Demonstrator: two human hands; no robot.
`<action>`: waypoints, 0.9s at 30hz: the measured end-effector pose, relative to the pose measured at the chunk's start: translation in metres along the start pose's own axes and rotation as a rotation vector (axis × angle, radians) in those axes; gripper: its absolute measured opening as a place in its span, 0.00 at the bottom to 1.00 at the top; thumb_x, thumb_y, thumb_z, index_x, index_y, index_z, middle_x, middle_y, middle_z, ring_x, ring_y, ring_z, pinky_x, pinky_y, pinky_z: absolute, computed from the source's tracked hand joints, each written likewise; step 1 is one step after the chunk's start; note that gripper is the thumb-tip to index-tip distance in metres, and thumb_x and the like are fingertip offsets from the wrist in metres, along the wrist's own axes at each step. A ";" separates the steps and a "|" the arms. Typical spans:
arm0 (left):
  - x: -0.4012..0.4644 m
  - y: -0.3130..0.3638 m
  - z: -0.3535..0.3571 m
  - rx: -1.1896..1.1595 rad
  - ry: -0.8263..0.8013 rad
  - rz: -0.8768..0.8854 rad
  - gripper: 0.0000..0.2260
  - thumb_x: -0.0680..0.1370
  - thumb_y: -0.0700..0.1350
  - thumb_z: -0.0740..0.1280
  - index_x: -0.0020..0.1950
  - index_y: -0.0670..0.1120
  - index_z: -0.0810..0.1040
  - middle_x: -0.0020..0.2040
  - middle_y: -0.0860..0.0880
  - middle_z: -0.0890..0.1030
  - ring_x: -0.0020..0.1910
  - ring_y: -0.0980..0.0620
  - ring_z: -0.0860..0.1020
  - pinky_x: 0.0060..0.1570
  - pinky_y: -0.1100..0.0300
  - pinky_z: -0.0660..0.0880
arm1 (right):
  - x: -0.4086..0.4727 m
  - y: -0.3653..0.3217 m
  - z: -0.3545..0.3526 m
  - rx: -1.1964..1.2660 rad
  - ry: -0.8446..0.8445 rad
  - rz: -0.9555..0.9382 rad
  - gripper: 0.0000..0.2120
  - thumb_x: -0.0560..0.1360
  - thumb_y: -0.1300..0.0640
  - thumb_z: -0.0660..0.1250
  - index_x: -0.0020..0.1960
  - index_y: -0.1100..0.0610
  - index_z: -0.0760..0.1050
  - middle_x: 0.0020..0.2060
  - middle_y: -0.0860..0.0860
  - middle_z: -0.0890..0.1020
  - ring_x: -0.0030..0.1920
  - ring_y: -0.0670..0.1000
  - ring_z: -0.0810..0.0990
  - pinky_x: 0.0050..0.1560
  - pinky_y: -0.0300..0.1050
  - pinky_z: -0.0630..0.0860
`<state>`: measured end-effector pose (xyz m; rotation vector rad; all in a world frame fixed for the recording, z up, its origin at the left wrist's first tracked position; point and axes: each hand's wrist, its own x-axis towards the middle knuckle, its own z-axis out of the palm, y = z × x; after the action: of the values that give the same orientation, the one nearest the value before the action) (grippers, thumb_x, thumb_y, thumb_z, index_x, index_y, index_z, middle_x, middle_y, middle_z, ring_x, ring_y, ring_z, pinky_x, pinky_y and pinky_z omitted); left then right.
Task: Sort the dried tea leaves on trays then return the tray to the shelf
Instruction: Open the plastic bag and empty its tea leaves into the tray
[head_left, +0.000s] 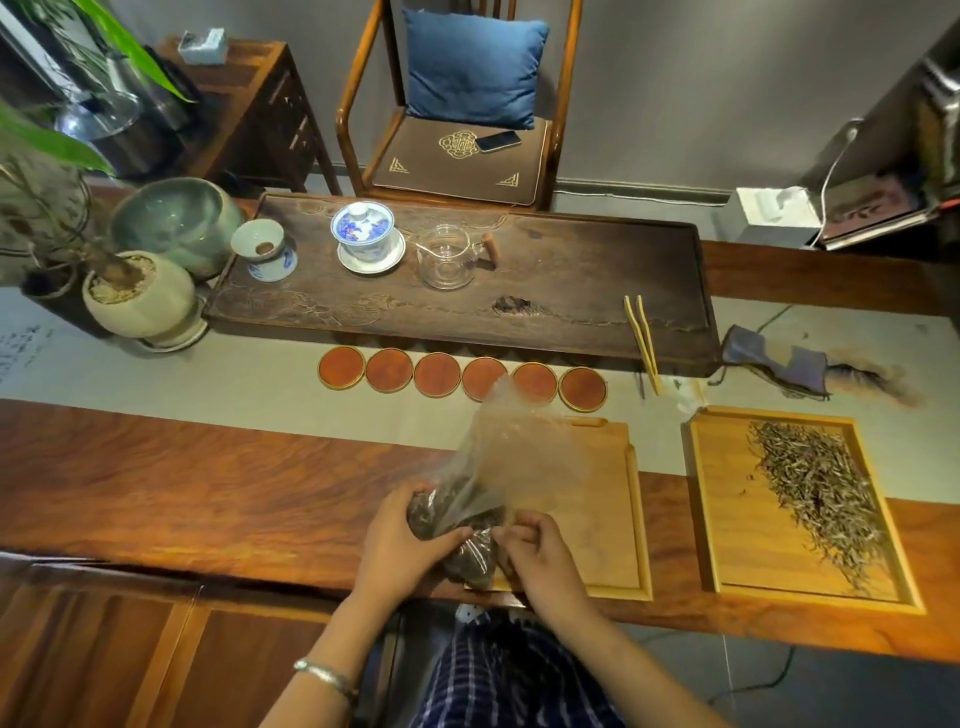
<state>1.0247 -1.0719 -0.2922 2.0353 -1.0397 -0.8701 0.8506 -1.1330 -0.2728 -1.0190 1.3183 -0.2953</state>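
Observation:
A clear plastic bag (511, 457) holding dark dried tea leaves is in both my hands at the table's near edge. My left hand (402, 540) grips its filled lower part from the left. My right hand (540, 553) pinches the bag from the right. The bag hangs over the near left corner of a bare wooden tray (608, 519). To the right lies a second wooden tray (727, 499) with pale, thin dried tea leaves (821, 488) spread along its right side.
A row of several round red coasters (389, 370) lies beyond the trays. A dark carved tea board (545, 306) carries a lidded blue-and-white cup (363, 228), a glass pitcher (449, 257) and bamboo tongs (643, 338). Potted plants (140, 296) stand left, a grey cloth pouch (774, 364) right.

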 end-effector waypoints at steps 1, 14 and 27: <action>-0.003 0.004 0.000 -0.031 0.009 -0.003 0.25 0.61 0.60 0.78 0.54 0.57 0.75 0.50 0.58 0.80 0.51 0.60 0.78 0.49 0.59 0.76 | -0.001 -0.003 0.002 0.012 -0.022 -0.009 0.18 0.73 0.54 0.71 0.59 0.55 0.69 0.49 0.53 0.81 0.48 0.48 0.82 0.44 0.36 0.78; -0.049 0.032 -0.010 -0.132 -0.192 0.010 0.29 0.64 0.67 0.73 0.61 0.56 0.75 0.58 0.56 0.77 0.57 0.61 0.75 0.55 0.66 0.73 | -0.035 0.001 -0.035 -0.005 -0.170 -0.121 0.11 0.75 0.61 0.68 0.56 0.54 0.74 0.39 0.47 0.84 0.42 0.43 0.83 0.41 0.33 0.77; -0.103 0.057 0.039 -0.402 -0.096 -0.171 0.09 0.79 0.36 0.66 0.58 0.43 0.78 0.49 0.43 0.82 0.43 0.62 0.80 0.44 0.72 0.74 | -0.063 0.024 -0.084 -0.075 -0.159 -0.018 0.19 0.78 0.45 0.60 0.64 0.55 0.73 0.60 0.50 0.79 0.63 0.52 0.75 0.64 0.51 0.72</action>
<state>0.9241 -1.0194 -0.2420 1.7696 -0.6779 -1.1712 0.7492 -1.1123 -0.2423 -1.0953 1.1841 -0.1753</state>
